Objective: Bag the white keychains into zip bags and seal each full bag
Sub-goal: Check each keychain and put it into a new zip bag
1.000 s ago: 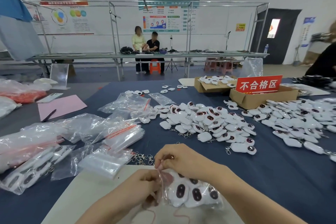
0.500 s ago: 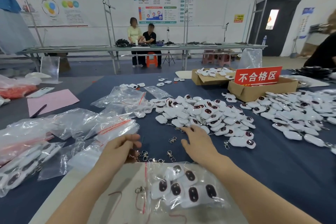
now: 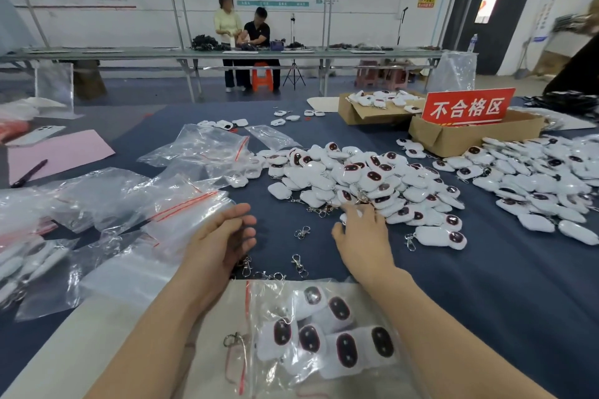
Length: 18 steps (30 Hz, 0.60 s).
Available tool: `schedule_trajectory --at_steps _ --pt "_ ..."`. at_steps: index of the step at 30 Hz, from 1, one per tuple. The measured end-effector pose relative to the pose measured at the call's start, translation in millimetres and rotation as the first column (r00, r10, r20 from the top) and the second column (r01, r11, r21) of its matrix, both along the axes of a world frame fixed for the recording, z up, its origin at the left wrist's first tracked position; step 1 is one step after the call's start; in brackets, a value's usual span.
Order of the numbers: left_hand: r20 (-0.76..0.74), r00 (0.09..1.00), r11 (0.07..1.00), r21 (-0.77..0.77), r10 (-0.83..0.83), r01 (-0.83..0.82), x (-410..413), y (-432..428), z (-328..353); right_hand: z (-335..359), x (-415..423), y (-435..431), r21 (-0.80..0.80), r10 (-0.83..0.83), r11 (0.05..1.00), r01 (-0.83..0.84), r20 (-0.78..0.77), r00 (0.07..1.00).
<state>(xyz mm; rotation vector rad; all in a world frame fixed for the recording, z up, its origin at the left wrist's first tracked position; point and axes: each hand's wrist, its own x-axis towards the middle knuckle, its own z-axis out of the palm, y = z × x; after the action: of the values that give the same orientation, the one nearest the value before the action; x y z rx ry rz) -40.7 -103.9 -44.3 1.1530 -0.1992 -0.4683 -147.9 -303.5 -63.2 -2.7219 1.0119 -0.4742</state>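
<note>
Off the bag [image 3: 324,327] now, my right hand [image 3: 361,236] touches the keychains [image 3: 356,175], straight-fingered; my left hand [image 3: 223,236] hovers slack, empty.

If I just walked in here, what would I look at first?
Probably the big heap of white keychains in the middle of the blue table, where the right hand touches its near edge. Then the bright red sign standing in a cardboard box at the back right, and the filled zip bag lying nearest of all.

Bare left forearm [image 3: 158,334], bare right forearm [image 3: 431,334], bare left grip [image 3: 223,236], bare right grip [image 3: 363,238]
</note>
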Motion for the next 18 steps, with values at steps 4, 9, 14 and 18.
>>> schedule_trajectory --at_steps 4,9,14,18 --pt "0.077 0.997 1.000 0.011 -0.004 0.003 0 -1 -6 1 4 2 -0.010 0.059 0.998 -0.058 0.047 0.997" --pt "0.358 0.926 0.969 0.247 -0.117 0.027 -11 -6 -11 -2 -5 -3 0.256 0.178 0.914 -0.316 0.449 0.876" --pt "0.439 0.890 0.965 0.263 -0.125 0.005 -16 -13 -10 2 -6 -7 0.416 0.130 0.792 -0.448 0.601 0.789" --pt "0.490 0.858 0.961 0.277 -0.153 0.014 -18 -17 -10 16 1 5 0.510 0.104 0.590 -0.626 0.721 0.685"
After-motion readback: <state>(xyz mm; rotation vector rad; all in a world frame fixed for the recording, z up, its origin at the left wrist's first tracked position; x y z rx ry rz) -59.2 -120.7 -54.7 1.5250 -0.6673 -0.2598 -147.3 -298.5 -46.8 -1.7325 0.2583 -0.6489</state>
